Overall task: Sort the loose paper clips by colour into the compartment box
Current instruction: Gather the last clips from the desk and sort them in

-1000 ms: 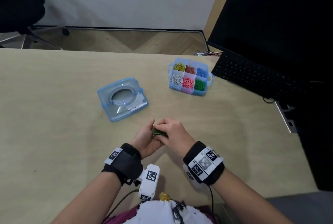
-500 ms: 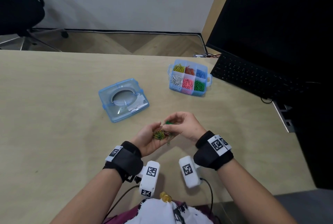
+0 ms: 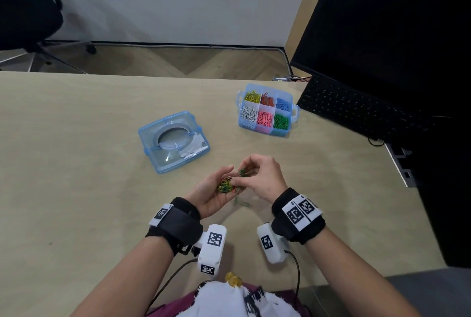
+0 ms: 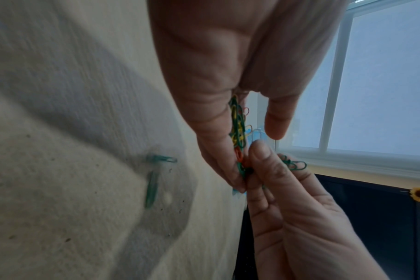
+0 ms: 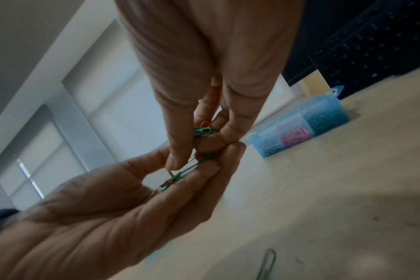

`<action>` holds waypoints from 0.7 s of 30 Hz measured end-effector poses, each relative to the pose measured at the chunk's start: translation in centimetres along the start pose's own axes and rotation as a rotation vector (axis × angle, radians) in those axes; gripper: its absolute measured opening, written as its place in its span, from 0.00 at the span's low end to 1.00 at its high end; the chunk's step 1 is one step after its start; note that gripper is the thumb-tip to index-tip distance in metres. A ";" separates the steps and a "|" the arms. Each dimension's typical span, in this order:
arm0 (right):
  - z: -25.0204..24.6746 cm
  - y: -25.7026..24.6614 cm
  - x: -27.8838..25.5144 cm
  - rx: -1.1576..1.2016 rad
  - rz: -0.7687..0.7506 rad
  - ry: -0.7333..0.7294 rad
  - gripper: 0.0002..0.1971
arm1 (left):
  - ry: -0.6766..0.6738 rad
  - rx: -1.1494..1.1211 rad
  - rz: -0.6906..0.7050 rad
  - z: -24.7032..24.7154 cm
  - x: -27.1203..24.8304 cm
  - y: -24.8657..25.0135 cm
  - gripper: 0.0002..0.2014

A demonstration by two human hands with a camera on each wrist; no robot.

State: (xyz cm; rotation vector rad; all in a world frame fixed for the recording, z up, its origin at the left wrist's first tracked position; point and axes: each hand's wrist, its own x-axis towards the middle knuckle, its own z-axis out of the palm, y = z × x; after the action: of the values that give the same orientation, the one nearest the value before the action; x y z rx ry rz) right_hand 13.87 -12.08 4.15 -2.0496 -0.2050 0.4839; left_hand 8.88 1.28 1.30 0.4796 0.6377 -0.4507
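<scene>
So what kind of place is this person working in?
Most likely an office or study desk: a pale wooden desk carries a black keyboard below a large dark monitor, and an office chair stands on the wood floor behind.

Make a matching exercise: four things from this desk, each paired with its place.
Things:
1. mixed clips
2. green clips
3. lid
4. keyboard

Places:
A. right of the box
B. in the left hand's palm
C. flat on the desk, left of the box
D. box, near right compartment

Pairs: 1-B, 2-D, 3-C, 4-A
</scene>
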 end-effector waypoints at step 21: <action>-1.0 0.6 0.9 0.661 0.297 -0.003 0.05 | 0.087 0.101 0.154 0.5 0.0 0.2 0.08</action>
State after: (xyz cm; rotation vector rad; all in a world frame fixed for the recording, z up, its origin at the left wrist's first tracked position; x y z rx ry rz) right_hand 15.13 -12.87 3.88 -1.4298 0.2394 0.6369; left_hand 9.24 1.11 1.69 0.6419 0.6584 -0.3181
